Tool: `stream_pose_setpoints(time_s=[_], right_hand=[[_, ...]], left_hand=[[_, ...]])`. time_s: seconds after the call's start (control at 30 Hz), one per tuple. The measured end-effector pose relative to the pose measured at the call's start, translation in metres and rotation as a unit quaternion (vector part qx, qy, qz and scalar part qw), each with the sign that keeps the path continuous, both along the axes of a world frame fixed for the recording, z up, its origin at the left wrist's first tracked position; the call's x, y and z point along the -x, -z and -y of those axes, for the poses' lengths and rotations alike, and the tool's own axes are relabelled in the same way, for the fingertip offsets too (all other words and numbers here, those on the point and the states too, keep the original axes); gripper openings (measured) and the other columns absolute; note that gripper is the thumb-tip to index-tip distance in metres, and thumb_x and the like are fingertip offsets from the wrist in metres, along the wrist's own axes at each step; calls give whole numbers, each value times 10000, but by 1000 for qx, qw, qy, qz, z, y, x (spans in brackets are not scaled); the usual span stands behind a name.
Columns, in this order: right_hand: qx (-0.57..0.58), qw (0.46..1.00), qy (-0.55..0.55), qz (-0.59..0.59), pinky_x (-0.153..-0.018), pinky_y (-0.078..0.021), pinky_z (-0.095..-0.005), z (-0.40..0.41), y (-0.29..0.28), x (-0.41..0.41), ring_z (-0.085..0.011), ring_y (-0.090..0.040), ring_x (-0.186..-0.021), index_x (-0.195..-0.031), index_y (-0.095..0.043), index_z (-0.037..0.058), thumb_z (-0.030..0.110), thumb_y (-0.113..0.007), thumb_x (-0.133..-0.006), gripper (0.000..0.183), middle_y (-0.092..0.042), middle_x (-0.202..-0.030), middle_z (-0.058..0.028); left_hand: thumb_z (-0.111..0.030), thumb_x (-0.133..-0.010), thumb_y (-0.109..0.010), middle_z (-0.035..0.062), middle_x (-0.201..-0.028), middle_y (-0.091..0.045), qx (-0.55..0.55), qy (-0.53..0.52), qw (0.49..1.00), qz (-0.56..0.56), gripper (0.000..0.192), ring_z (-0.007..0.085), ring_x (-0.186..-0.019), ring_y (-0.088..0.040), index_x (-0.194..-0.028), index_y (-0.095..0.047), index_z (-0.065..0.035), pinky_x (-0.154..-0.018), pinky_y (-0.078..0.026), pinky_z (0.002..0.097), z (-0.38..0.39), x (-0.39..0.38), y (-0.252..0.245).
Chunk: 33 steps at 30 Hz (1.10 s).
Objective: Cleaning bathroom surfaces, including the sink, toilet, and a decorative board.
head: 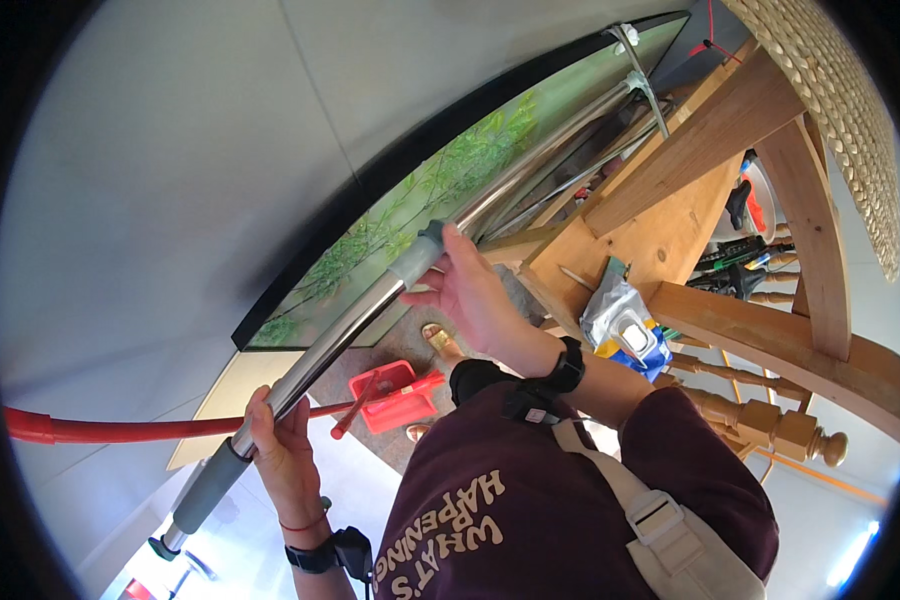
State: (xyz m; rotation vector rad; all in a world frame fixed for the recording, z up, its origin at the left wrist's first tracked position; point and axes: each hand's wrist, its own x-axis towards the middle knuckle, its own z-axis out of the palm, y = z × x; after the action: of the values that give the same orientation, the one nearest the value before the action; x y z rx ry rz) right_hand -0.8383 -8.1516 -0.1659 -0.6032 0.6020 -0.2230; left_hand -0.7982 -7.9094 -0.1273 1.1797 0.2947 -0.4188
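My left hand (281, 450) is closed around the lower part of a shiny metal pole (352, 319), just above its dark grey sleeve (211, 484). My right hand (469, 300) holds the pole at a grey plastic joint (418, 259), its thumb against the collar and its fingers at the lower side. The pole slants from a small dark end cap (163, 550) at the lower left to a grey connector (635, 81) at the upper right, where a thin metal crossbar (645, 86) meets it. More thin metal rods run beside the pole's upper part.
A black-edged panel with a leaf picture (457, 172) lies behind the pole. Right of me stands wooden furniture (667, 217) bearing a wipes pack (634, 334). Below are a red dustpan (397, 397) and a sandalled foot (440, 341). A red tube (127, 431) crosses behind the pole.
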Motion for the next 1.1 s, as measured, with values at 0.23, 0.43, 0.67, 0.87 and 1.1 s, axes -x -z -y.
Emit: stream_pose_setpoints(time_s=[0.23, 0.43, 0.67, 0.87, 1.1], right_hand=[[72, 993, 96, 6, -567, -504, -355, 11, 14, -15, -210, -586, -736, -1031, -378, 96, 341, -407, -878, 290, -551, -898, -91], [136, 978, 152, -44, -518, -510, -341, 51, 28, -21, -183, -572, -626, -996, -388, 69, 338, -399, -878, 295, -537, -791, -83], [172, 953, 233, -94, -500, -505, -324, 90, 30, -28, -170, -559, -577, -948, -384, 56, 315, -381, -884, 267, -525, -723, -70], [182, 944, 240, -133, -453, -482, -298, 98, 44, -29, -148, -533, -534, -951, -383, 68, 310, -382, -884, 251, -519, -692, -57], [209, 935, 235, -163, -380, -452, -288, 108, 60, -12, -147, -510, -461, -952, -391, 73, 312, -385, -883, 249, -515, -673, -58]], left_hand=[[-238, -836, -515, 106, -1027, -531, 7, 54, 998, 2, 337, 192, -934, -547, -1090, -451, -27, -838, -444, 312, 52, -3, 11], [-250, -832, -528, 71, -1086, -454, 40, 52, 996, -56, 367, 204, -935, -528, -1112, -442, -29, -859, -428, 320, 101, 0, 31], [-234, -845, -515, 81, -1143, -426, 105, 65, 990, -73, 405, 180, -984, -489, -1153, -404, 4, -860, -423, 297, 151, 6, 30], [-289, -858, -480, 114, -1166, -455, 85, 283, 939, -173, 451, 214, -1042, -472, -1193, -375, -5, -895, -383, 295, 123, 7, 28], [-257, -746, -611, 164, -1064, -516, -390, 425, 680, 452, 486, 303, -968, -507, -1130, -459, -1, -783, -414, 344, 59, -22, -55]])
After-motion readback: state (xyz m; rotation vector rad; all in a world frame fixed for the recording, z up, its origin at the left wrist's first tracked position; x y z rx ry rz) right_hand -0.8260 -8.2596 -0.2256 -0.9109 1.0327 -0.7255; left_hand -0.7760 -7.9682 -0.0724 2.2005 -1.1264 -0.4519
